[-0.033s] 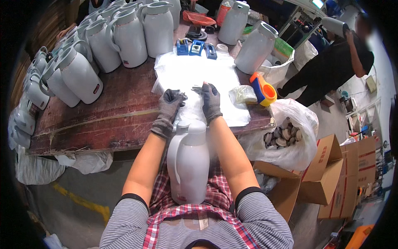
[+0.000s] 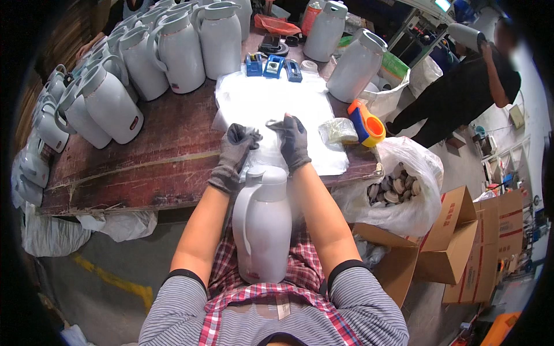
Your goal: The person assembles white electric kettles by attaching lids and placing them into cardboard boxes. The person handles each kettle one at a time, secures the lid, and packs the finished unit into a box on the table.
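Note:
Both my hands wear dark grey gloves and are raised over a stack of clear plastic bags (image 2: 306, 104) on the table. My left hand (image 2: 235, 151) is closed, its fingertips pinched together at the near left of the stack. My right hand (image 2: 294, 143) is closed too, with thumb and fingers drawn together a short way to the right. Whether a thin bag is between the fingers cannot be made out against the white film. A grey vacuum jug (image 2: 266, 230) with a handle on its left stands upright against my lap, between my forearms.
Many grey jugs (image 2: 182, 55) crowd the table's left. Blue tape dispensers (image 2: 273, 66), a tape roll (image 2: 339, 131) and an orange-blue tape dispenser (image 2: 365, 124) border the bags. A sack of round lids (image 2: 398, 187) and cartons (image 2: 447, 236) lie right; a person (image 2: 461, 92) carries a jug.
My right hand's fingers have shifted slightly, with a fingertip pointing further left. My left hand has barely moved, and the jug stays in place.

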`<state>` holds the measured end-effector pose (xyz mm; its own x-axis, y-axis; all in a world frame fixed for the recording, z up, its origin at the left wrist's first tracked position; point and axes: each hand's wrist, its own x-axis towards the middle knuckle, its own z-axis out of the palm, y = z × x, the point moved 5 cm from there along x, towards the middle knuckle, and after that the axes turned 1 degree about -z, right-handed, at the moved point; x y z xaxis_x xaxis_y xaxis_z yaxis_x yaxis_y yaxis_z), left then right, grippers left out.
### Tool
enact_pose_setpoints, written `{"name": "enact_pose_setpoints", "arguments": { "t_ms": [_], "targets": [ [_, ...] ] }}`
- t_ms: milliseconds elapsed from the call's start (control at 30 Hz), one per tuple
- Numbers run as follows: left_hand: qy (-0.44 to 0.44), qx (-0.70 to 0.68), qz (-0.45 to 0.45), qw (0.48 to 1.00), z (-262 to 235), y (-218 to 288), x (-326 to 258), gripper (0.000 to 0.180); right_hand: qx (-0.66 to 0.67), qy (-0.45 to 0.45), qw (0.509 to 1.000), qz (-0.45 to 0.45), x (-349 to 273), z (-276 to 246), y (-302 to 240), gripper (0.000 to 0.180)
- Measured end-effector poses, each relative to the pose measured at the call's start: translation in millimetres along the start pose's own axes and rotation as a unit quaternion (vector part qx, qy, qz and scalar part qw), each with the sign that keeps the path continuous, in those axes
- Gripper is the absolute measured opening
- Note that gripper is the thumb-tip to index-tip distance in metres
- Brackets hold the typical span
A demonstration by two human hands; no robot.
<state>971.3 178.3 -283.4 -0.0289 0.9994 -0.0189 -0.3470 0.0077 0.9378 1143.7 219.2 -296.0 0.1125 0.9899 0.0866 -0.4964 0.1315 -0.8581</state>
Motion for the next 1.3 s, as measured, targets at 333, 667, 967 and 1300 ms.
{"name": "enact_pose_setpoints", "arguments": {
  "t_ms": [333, 667, 967, 1300],
  "targets": [
    [-0.045, 0.339, 0.098, 0.935, -44.5, 16.8, -145.9, 0.011, -0.345, -0.109, 0.928, -0.087, -154.9, -42.0, -56.1, 0.040],
    [-0.075, 0.079, 0.084, 0.990, -22.5, 45.4, -192.9, 0.022, -0.265, -0.126, 0.955, -0.031, -199.5, -47.6, -53.6, 0.037],
    [-0.154, 0.420, 0.267, 0.853, -16.4, 38.9, -220.5, 0.017, -0.231, -0.168, 0.958, 0.002, -224.9, -89.8, -36.6, 0.011],
    [-0.515, 0.430, 0.066, 0.738, -6.1, -28.7, -326.2, 0.027, -0.702, -0.174, 0.616, -0.313, -237.7, -64.9, -147.2, 0.062]
  ]
}}
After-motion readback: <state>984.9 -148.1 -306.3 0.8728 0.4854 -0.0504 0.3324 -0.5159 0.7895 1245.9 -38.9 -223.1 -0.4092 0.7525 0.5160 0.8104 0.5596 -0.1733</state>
